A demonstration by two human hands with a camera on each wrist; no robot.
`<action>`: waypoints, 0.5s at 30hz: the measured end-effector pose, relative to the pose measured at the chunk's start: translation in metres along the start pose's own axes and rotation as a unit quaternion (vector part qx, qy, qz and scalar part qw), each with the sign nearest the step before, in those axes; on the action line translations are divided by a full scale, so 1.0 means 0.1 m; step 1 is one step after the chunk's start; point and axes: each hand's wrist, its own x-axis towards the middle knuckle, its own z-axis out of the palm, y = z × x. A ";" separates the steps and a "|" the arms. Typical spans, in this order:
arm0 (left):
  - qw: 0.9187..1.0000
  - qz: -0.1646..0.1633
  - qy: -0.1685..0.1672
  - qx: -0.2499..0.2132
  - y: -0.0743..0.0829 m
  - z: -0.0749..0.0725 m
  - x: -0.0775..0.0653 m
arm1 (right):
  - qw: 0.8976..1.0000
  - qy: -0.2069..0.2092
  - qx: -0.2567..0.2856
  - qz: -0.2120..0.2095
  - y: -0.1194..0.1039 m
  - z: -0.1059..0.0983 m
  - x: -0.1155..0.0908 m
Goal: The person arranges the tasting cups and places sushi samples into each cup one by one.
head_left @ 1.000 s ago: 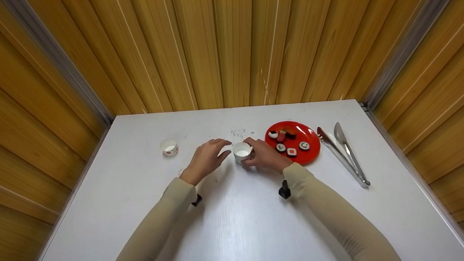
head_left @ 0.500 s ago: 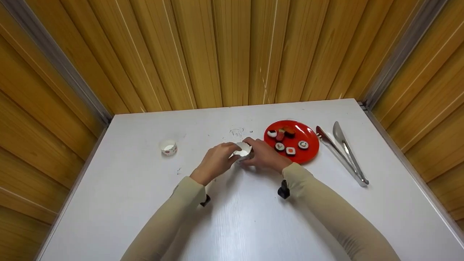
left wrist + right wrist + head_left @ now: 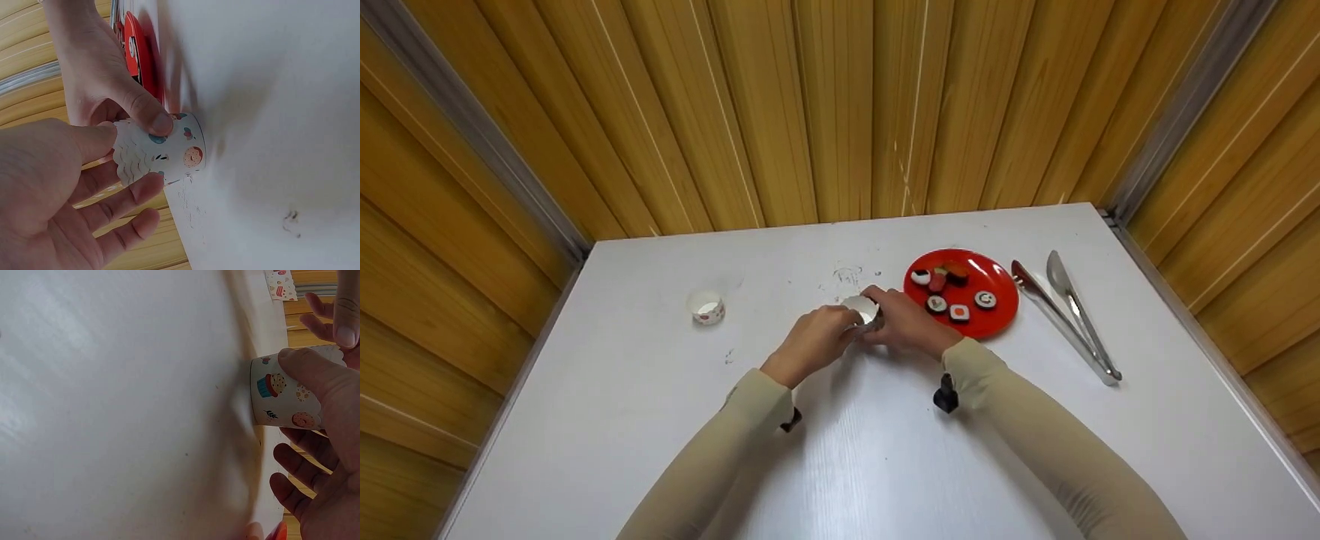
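A stack of paper baking cups (image 3: pixel 860 305) with scalloped rims stands mid-table, printed with cupcakes and donuts. Several nested rims (image 3: pixel 132 157) show in the left wrist view. My right hand (image 3: pixel 907 324) grips the stack from the right, its thumb (image 3: pixel 309 367) flat along the printed side. From the left, my left hand (image 3: pixel 816 339) pinches at the stack's rim between thumb and index finger; its other fingers (image 3: pixel 121 211) spread beside the cups. The index fingertip is hidden behind the rim. Another baking cup (image 3: pixel 708 309) stands by itself farther left.
A red plate (image 3: pixel 997 321) with several sushi pieces (image 3: pixel 959 313) lies right of my right hand. Metal tongs (image 3: pixel 1072 319) rest to the right of the plate. Wood-patterned walls (image 3: pixel 840 112) stand behind and beside the white table (image 3: pixel 840 465).
My left hand has moved right to the baking cups, and its thumb and index finger have closed on the rim. My right hand has kept its grip in place.
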 end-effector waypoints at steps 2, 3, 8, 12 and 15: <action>1.000 0.001 0.001 0.001 0.00 0.00 0.00 | 1.000 0.000 0.000 0.001 0.00 0.00 0.00; 1.000 0.002 0.003 0.002 0.00 0.00 0.00 | 1.000 -0.001 0.002 0.004 0.00 0.00 0.00; 1.000 0.003 0.009 0.022 0.01 0.02 0.00 | 1.000 0.000 0.003 0.007 -0.01 0.00 -0.01; 1.000 0.000 0.009 0.029 0.01 0.03 0.01 | 1.000 -0.002 0.010 0.011 -0.02 0.00 -0.01; 1.000 -0.005 0.005 0.026 0.02 0.03 0.02 | 1.000 -0.004 0.013 0.017 -0.02 -0.01 -0.02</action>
